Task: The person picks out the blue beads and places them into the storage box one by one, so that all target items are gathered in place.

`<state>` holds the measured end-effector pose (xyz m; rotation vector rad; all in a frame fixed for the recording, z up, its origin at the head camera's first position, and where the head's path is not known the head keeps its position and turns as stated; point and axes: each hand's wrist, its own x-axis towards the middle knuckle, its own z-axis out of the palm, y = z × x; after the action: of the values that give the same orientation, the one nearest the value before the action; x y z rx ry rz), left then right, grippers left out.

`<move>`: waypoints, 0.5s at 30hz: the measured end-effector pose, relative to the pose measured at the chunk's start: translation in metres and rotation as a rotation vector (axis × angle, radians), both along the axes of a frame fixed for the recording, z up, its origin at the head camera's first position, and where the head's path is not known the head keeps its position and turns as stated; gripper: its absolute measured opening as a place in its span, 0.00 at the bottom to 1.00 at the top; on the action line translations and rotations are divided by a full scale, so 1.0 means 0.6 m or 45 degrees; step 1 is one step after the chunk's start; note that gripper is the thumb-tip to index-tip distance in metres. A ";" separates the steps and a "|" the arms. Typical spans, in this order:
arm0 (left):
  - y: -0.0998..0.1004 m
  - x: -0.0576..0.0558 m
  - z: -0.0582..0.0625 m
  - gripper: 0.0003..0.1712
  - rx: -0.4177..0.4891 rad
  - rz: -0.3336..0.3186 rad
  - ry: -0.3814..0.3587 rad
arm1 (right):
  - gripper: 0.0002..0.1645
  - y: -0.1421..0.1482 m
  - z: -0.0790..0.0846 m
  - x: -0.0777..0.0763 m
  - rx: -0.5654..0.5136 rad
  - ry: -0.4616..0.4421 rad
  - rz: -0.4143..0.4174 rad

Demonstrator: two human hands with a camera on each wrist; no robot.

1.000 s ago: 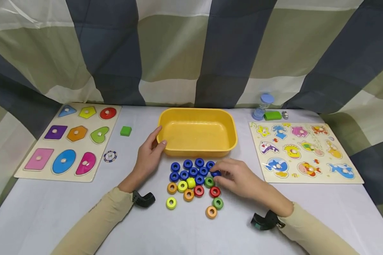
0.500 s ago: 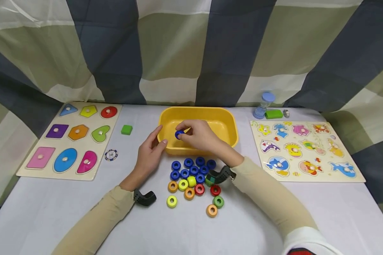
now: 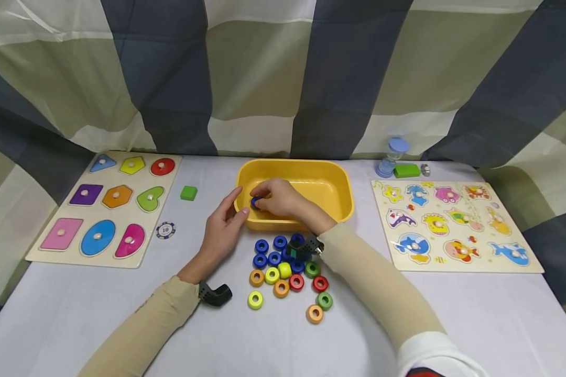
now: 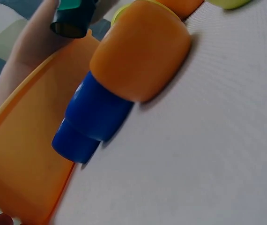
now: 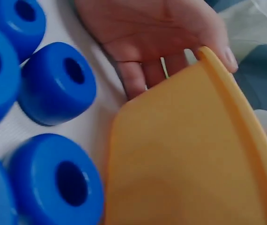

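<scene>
In the head view my right hand point(image 3: 279, 198) reaches inside the yellow tray point(image 3: 311, 226). Its fingers pinch a blue ring-shaped bead point(image 3: 254, 202) low near the tray's left end. My left hand point(image 3: 221, 225) rests against the left front corner of the tray, with extended fingers along the outer wall and the thumb at the rim. The right wrist view shows this left palm point(image 5: 152, 28) beyond the tray wall. In front of the tray lie several blue beads point(image 3: 261, 246), plus yellow point(image 3: 255, 300), orange point(image 3: 314, 314), red point(image 3: 320, 284) and green beads point(image 3: 324, 300).
A shape puzzle board point(image 3: 108, 209) lies at left, beside a green block point(image 3: 188, 192) and a poker chip point(image 3: 165, 230). On the right are an animal puzzle board point(image 3: 453, 225), an hourglass point(image 3: 391, 157), another green block point(image 3: 407, 170) and a small metallic item point(image 3: 425, 169). A curtain point(image 3: 250, 78) hangs behind.
My right hand has picked a blue bead from the group's right side and carried it up and left into the tray, most recently lower and farther left. My left hand stays at the corner.
</scene>
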<state>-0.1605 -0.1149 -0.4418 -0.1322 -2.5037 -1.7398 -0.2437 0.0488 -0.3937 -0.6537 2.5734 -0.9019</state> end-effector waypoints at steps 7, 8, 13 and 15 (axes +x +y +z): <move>0.000 -0.001 -0.001 0.30 -0.001 -0.007 0.010 | 0.20 -0.007 -0.001 0.005 0.067 0.160 0.118; -0.001 -0.001 0.000 0.30 -0.003 -0.005 0.014 | 0.21 -0.008 0.000 0.005 0.064 0.161 0.107; -0.001 0.000 -0.001 0.30 -0.015 -0.005 0.023 | 0.21 -0.001 0.010 0.014 -0.010 0.218 0.016; -0.001 0.000 -0.001 0.30 -0.017 -0.012 0.024 | 0.20 0.008 0.022 0.030 -0.101 0.292 -0.005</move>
<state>-0.1605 -0.1153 -0.4425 -0.1610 -2.5058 -1.7172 -0.2257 0.0538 -0.3805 -0.8182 2.7509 -0.9865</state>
